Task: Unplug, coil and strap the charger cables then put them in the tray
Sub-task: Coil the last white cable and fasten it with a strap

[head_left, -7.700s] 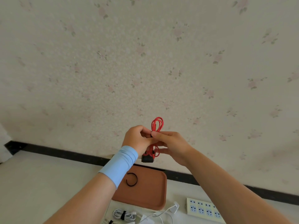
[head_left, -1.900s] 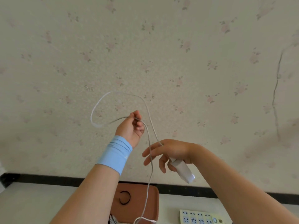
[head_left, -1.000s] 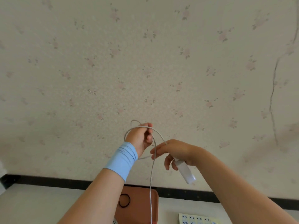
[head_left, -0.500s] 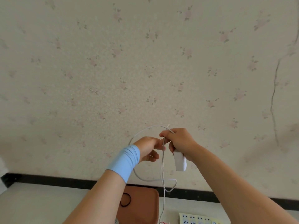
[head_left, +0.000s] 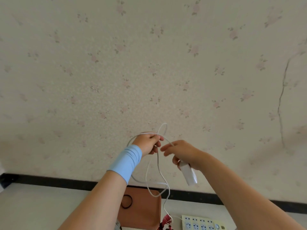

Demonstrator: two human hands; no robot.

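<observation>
Two hands are working up in front of the flowered wall (head_left: 149,63), well above the table (head_left: 41,205). We are gripping the white cable (head_left: 158,160) in our left hand (head_left: 147,143), fingers curled tight round the gathered strands; one small loop is standing up above the knuckles and a wider one is arcing round behind the blue wristband (head_left: 127,161). Below that hand, long slack loops are hanging down in front of the brown tray (head_left: 144,213), and one strand is trailing on down toward the white power strip (head_left: 202,224); we cannot tell where it ends.

Our right hand (head_left: 182,153) is holding the white charger block (head_left: 188,175) with its lower fingers wrapped round the top, the block pointing down and slightly right. Its forefinger and thumb are reaching out toward the left hand, with the cable passing over them.

Down on the table, a black strap (head_left: 127,201) is lying in the tray as an open ring. A red cable bundle (head_left: 166,220) is sitting just beside the tray's right edge, between it and the power strip.
</observation>
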